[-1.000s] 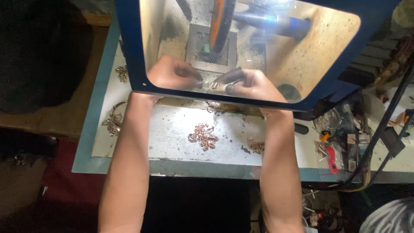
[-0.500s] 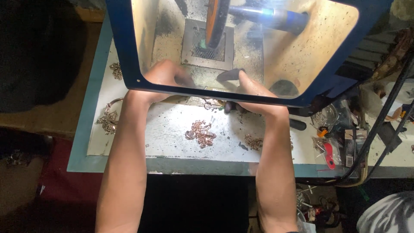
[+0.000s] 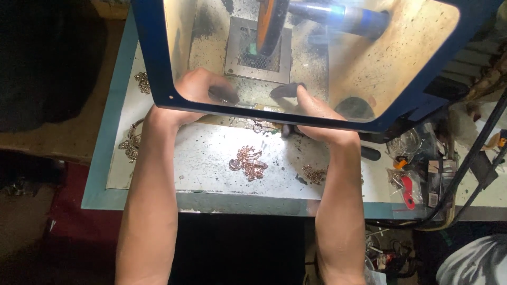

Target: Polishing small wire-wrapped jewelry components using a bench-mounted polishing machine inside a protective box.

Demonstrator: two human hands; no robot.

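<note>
Behind the blue-framed shield (image 3: 158,79), left hand (image 3: 203,87) and right hand (image 3: 311,113) fingertips pinch a small, light, stiff metal piece (image 3: 253,105) by its ends; likely slippery.

Above the fingers of the left hand (image 3: 203,87) and right hand (image 3: 311,113), the blue-framed shield (image 3: 158,79) blocks any lift. Ahead of the fingertips stands the orange wheel (image 3: 272,24). Behind them the worktop (image 3: 211,158) lies open, save a copper-coloured chain pile (image 3: 249,163).

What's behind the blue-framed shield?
Behind the shield: both hands, an orange wheel, a metal grate. What the fingertips pinch is too blurred to tell.
</note>
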